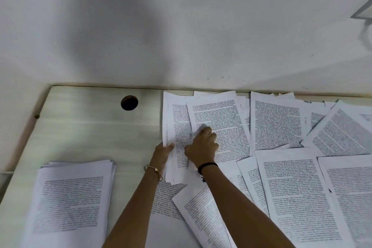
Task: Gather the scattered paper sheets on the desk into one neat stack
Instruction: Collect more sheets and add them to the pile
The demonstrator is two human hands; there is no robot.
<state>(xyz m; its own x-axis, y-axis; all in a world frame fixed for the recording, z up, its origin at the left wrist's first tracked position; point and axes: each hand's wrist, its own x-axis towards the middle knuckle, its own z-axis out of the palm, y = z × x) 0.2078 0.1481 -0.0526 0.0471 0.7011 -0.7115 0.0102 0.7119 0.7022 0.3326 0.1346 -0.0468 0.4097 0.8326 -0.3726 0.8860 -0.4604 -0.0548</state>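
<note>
A fairly squared stack (72,203) of white printed sheets lies at the worktop's front-left. Loose printed sheets (291,197) overlap at odd angles across the right half. A small bundle (177,127) lies mid-worktop, its left edge gripped by the left hand (162,153).

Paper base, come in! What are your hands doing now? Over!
Left hand holds a small bundle by its edge. Right hand rests on tilted sheet, grip unclear. Stack sits at left; many loose sheets lie right.
</note>
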